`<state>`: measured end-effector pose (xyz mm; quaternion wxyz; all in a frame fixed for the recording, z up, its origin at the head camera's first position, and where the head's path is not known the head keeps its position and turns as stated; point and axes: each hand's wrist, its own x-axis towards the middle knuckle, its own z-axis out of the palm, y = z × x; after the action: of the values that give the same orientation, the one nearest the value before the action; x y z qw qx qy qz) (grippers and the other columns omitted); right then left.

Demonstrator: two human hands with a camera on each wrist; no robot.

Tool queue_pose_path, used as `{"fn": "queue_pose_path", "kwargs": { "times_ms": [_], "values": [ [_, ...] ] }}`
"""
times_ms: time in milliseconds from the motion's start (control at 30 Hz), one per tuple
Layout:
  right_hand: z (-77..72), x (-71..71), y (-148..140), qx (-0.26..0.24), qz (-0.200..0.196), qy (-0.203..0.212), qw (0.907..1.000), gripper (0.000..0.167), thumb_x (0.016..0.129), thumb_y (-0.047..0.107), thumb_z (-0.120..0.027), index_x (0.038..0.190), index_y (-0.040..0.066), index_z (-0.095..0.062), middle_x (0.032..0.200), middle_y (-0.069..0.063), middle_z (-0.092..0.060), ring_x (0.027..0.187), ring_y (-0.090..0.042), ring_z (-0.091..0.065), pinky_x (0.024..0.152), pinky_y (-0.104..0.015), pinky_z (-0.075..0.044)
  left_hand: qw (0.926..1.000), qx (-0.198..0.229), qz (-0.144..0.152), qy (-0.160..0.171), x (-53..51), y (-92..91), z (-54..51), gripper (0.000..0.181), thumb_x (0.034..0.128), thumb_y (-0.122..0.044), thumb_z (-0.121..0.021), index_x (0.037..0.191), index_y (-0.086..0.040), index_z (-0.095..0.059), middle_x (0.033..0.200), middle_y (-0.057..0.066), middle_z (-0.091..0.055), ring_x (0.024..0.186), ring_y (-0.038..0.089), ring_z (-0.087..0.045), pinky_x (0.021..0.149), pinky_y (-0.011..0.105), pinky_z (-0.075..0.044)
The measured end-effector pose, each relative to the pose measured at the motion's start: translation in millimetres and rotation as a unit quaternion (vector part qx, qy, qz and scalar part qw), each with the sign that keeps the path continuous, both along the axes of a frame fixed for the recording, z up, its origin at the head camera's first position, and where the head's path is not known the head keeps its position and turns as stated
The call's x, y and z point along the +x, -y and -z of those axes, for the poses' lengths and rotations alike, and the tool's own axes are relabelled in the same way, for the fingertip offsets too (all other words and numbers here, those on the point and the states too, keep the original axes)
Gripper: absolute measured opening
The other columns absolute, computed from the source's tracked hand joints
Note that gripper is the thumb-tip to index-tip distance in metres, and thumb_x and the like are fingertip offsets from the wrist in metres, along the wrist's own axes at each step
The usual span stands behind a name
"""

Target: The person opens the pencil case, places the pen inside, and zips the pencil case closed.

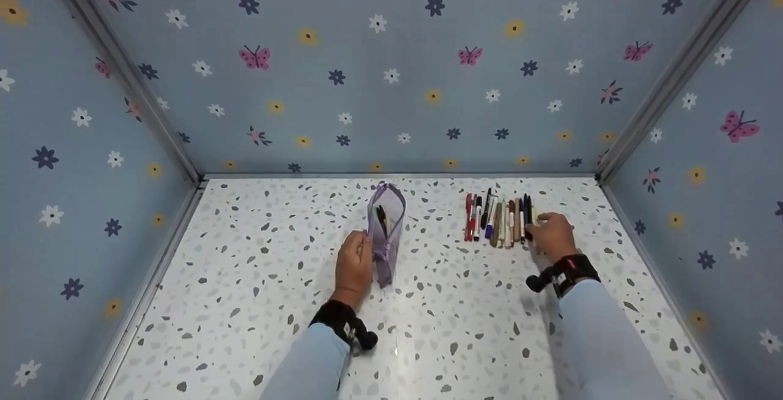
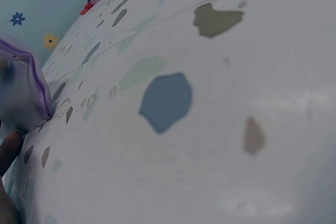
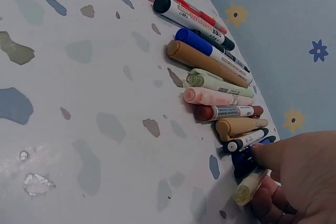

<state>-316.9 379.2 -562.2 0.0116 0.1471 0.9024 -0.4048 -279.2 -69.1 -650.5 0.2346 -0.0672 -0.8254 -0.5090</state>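
A translucent purple zip pencil case (image 1: 394, 235) stands with its mouth open near the middle of the table; a dark pen (image 1: 382, 219) shows inside. At its left side, my left hand (image 1: 353, 265) pinches the case's edge. The left wrist view catches only part of the case (image 2: 39, 90) and a finger. To the right lies a row of pens and markers (image 1: 494, 222). My right hand (image 1: 553, 236) is at the row's right end, thumb and fingers around a pale yellow marker (image 3: 249, 188). Beside it, a dark blue pen (image 3: 242, 165) is partly covered by the thumb.
The row includes red pens (image 3: 184, 6), a whiteboard marker (image 3: 191, 22), a pink marker (image 3: 215, 97) and a brown-capped marker (image 3: 226, 112). Flower-patterned blue panels (image 1: 391, 82) enclose the speckled white table (image 1: 452, 314) at the back and both sides.
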Motion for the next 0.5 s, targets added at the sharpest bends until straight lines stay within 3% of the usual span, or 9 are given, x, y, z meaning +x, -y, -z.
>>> {"fn": "queue_pose_path", "kwargs": {
  "times_ms": [133,267,367,500],
  "values": [
    [-4.9,2.5,0,-0.018,0.014,-0.011,0.9997,0.06,0.112,0.02,-0.064,0.161,-0.013,-0.051,0.111,-0.03,-0.082,0.061,-0.021,-0.071,0.06,-0.03,-0.055,1.0,0.004,0.002,0.002,-0.3,-0.4,-0.3,0.023,0.115,-0.013,-0.057,0.093,-0.006,-0.058,0.092,0.008,-0.059,0.082,0.02,-0.054,0.077,0.036,-0.048],
    [2.0,-13.1,-7,-0.008,0.039,-0.004,0.9992,0.061,0.113,0.02,-0.058,0.168,-0.003,-0.046,0.121,-0.026,-0.077,0.073,-0.016,-0.063,0.072,-0.032,-0.052,1.0,0.006,0.001,0.0,-0.7,-1.0,-0.2,0.024,0.1143,-0.012,-0.058,0.091,-0.007,-0.057,0.091,0.007,-0.058,0.082,0.019,-0.052,0.077,0.035,-0.047],
    [4.3,-24.2,-6,-0.015,0.049,-0.01,0.9986,0.061,0.114,0.021,-0.055,0.172,0.006,-0.044,0.109,-0.016,-0.074,0.072,-0.015,-0.057,0.077,-0.038,-0.048,1.0,0.004,0.0,-0.002,-0.6,-1.2,-0.6,0.025,0.1141,-0.012,-0.058,0.089,-0.008,-0.055,0.089,0.006,-0.056,0.081,0.018,-0.05,0.077,0.034,-0.045],
    [-4.1,-28.9,10,-0.039,0.042,-0.042,0.9975,0.052,0.115,0.023,-0.056,0.165,0.011,-0.053,0.094,-0.009,-0.07,0.07,-0.021,-0.061,0.074,-0.041,-0.048,1.0,0.003,-0.002,0.002,-0.6,-1.2,-1.0,0.027,0.1144,-0.013,-0.057,0.088,-0.008,-0.053,0.088,0.006,-0.054,0.079,0.018,-0.049,0.076,0.033,-0.043]
  ]
}}
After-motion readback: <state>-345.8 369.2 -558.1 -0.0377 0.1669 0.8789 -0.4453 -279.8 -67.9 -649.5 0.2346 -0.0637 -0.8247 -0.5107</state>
